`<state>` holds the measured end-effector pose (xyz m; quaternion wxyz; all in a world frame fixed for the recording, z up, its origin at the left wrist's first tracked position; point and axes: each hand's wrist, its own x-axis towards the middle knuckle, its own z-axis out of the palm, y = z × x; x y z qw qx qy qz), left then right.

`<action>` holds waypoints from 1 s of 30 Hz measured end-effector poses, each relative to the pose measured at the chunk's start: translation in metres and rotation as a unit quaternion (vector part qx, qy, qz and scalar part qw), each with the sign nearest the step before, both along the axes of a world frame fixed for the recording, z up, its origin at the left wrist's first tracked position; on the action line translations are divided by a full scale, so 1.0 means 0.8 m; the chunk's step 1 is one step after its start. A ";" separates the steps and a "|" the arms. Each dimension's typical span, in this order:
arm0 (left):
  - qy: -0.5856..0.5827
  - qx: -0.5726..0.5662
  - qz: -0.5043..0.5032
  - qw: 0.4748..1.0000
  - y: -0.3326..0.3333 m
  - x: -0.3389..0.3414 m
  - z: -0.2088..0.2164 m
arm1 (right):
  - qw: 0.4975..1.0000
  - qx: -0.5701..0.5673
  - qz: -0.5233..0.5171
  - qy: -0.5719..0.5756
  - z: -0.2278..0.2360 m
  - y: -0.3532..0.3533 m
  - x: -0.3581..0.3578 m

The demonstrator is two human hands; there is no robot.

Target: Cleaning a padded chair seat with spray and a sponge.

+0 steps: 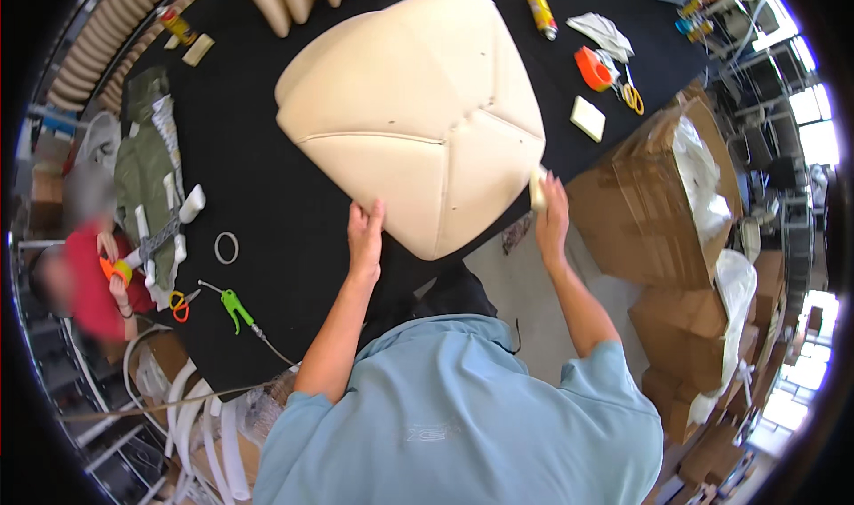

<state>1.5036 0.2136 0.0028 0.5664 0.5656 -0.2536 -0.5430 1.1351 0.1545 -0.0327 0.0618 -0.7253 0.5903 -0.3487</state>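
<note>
A large beige upholstered seat cushion [400, 96] with stitched seams and small dark spots lies on the black-covered table [267, 274]. My left hand [366, 234] grips its near left edge, fingertips at the rim. Against the right edge, my right hand [552, 210] holds a pale yellow sponge [537, 188], partly hidden by the fingers. A similar sponge block [587, 119] rests on the table at the right, near yellow-handled scissors [632, 96], an orange tape dispenser [593, 68] and a white cloth [602, 36].
A yellow spray can [539, 11] lies beyond the cushion. Left of me are a green air blow gun [237, 311], scissors [183, 306] and a tape ring [226, 248]. A person in red [93, 274] works at the far left. Cardboard boxes [636, 203] stand at the right.
</note>
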 end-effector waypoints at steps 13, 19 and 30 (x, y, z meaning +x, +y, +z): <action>-0.007 0.087 0.120 0.989 0.000 -0.040 -0.021 | 0.976 0.059 -0.109 -0.178 -0.062 -0.093 0.049; -0.002 0.129 0.099 0.987 0.006 -0.050 -0.016 | 0.939 -0.022 0.084 -0.332 0.087 -0.331 0.125; 0.005 0.110 0.215 0.971 0.011 -0.060 -0.045 | 0.791 -0.193 0.580 0.028 0.208 -0.264 0.325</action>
